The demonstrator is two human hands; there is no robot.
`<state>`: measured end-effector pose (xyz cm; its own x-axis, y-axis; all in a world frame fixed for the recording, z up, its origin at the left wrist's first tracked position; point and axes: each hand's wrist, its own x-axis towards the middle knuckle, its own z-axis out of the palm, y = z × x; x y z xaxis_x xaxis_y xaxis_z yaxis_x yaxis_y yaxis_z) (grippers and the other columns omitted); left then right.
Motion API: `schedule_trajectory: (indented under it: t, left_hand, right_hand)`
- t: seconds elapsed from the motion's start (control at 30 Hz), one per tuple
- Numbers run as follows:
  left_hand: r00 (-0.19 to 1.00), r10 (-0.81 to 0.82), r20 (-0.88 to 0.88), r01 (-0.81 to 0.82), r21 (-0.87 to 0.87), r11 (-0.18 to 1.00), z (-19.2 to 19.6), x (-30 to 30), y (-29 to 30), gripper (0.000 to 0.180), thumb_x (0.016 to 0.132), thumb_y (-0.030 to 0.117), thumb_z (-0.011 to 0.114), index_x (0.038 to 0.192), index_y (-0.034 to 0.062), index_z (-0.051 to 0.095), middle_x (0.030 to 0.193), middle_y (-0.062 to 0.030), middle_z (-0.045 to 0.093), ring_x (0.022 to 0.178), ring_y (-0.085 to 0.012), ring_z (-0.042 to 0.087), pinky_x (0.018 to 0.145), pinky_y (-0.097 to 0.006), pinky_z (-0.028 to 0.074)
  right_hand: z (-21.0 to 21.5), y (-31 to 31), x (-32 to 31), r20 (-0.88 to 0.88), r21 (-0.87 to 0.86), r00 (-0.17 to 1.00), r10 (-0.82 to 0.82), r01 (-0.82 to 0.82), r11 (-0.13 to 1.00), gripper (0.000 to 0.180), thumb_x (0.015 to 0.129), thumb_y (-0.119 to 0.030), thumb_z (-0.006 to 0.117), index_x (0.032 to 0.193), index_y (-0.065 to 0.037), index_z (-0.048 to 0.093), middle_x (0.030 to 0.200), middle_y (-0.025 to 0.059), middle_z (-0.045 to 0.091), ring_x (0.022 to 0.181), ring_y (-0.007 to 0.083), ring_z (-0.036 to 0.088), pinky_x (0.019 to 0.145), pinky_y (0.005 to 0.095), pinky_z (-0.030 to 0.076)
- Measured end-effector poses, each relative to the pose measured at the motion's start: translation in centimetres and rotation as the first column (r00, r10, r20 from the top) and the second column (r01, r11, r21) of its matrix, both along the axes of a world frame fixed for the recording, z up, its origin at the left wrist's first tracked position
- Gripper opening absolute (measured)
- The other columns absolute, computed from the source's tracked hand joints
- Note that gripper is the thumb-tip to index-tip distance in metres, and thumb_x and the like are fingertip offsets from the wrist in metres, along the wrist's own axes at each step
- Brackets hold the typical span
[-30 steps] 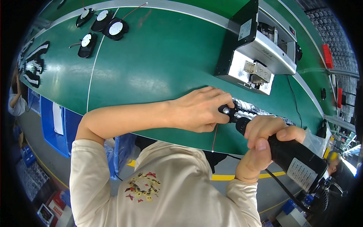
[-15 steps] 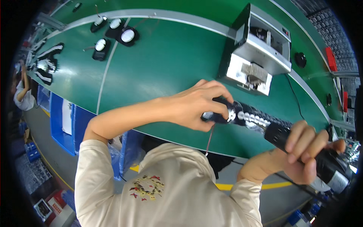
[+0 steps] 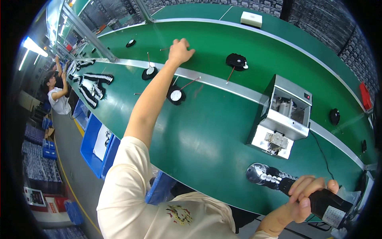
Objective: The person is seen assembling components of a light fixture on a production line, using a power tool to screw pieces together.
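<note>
My right hand (image 3: 308, 195) is wrapped round a black electric screwdriver (image 3: 334, 209) at the lower right. The screwdriver's front end is over a row of overlapping black pieces with shiny silver discs (image 3: 267, 175) lying on the green table. My left arm reaches far forward, and my left hand (image 3: 181, 51) is over the green belt with fingers curled down and thumb out to the side. Whatever lies under those fingers is hidden; a thin wire (image 3: 164, 49) shows just left of them. Closer in, a black part with a white disc and red wire (image 3: 175, 95) lies beside my forearm.
A silver bench machine (image 3: 284, 115) stands right of centre, its cable running right. Other black parts (image 3: 236, 61) lie on the belt. A metal rail (image 3: 234, 89) divides belt and table. Black-and-silver strips (image 3: 93, 85) lie left, above blue bins (image 3: 93, 143). A co-worker (image 3: 59, 97) sits far left.
My left hand has left the row of black pieces and swung forward and left to the belt. The view has tilted up. My right hand still grips the screwdriver.
</note>
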<state>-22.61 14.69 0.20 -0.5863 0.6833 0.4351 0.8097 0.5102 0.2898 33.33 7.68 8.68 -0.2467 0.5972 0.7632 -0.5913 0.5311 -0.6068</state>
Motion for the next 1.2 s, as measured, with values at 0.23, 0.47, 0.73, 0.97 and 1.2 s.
schedule_trajectory:
  t: [0.23, 0.47, 0.73, 0.97, 1.2]
  left_hand:
    - [0.997, 0.069, 0.029, -0.066, -0.073, 0.995, -2.1, -2.7, 1.8, 0.032, 0.079, 0.037, 0.073, 0.084, 0.0057, 0.065, 0.093, -0.0179, 0.069, 0.092, -0.0361, 0.066, 0.084, -0.046, 0.052]
    - [0.878, -0.361, 0.315, 0.283, 0.268, 0.921, 9.9, 12.3, -5.7, 0.028, 0.098, 0.021, 0.046, 0.097, -0.0034, 0.061, 0.071, -0.0179, 0.061, 0.071, -0.0277, 0.066, 0.066, -0.039, 0.051]
    - [0.647, -0.725, 0.238, 0.738, 0.044, 0.673, -0.2, 26.8, -16.7, 0.009, 0.092, 0.006, 0.052, 0.097, 0.0003, 0.057, 0.096, -0.0135, 0.059, 0.093, -0.0347, 0.053, 0.083, -0.043, 0.043]
    - [0.434, -0.853, 0.289, 0.874, 0.095, 0.477, 1.2, 27.7, -17.5, 0.019, 0.077, 0.003, 0.066, 0.096, 0.0037, 0.062, 0.117, -0.0145, 0.054, 0.126, -0.0351, 0.046, 0.104, -0.043, 0.039]
    - [0.186, -0.930, 0.318, 0.940, 0.217, 0.262, -0.9, 31.5, -16.5, 0.022, 0.072, 0.005, 0.076, 0.092, 0.0076, 0.068, 0.119, -0.0116, 0.055, 0.119, -0.0330, 0.054, 0.092, -0.041, 0.050]
  right_hand:
    - [-0.6, 0.3, 0.6, 0.046, -0.076, 0.999, 0.025, -0.022, 0.997, 0.067, 0.082, -0.001, 0.066, 0.140, -0.006, 0.033, 0.066, 0.0054, 0.053, 0.046, 0.0167, 0.053, 0.044, 0.0317, 0.049]
    - [-0.2, 0.4, 2.3, 0.049, -0.071, 0.997, 0.061, -0.058, 0.996, 0.068, 0.082, 0.001, 0.064, 0.141, -0.007, 0.031, 0.066, 0.0055, 0.053, 0.048, 0.0173, 0.054, 0.047, 0.0329, 0.050]
    - [0.0, -0.2, 0.5, 0.052, -0.113, 0.997, 0.052, -0.046, 0.993, 0.066, 0.086, -0.003, 0.064, 0.144, -0.002, 0.032, 0.062, 0.0042, 0.052, 0.045, 0.0154, 0.049, 0.047, 0.0320, 0.046]
    - [0.1, -0.1, 0.7, 0.073, -0.097, 0.996, 0.042, -0.035, 0.995, 0.064, 0.085, -0.007, 0.062, 0.142, 0.000, 0.035, 0.065, 0.0026, 0.047, 0.043, 0.0116, 0.043, 0.046, 0.0297, 0.042]
    - [0.3, -0.1, 0.8, 0.130, -0.084, 0.990, 0.053, -0.042, 0.996, 0.065, 0.086, -0.009, 0.060, 0.145, -0.001, 0.034, 0.068, 0.0025, 0.046, 0.045, 0.0118, 0.044, 0.047, 0.0302, 0.042]
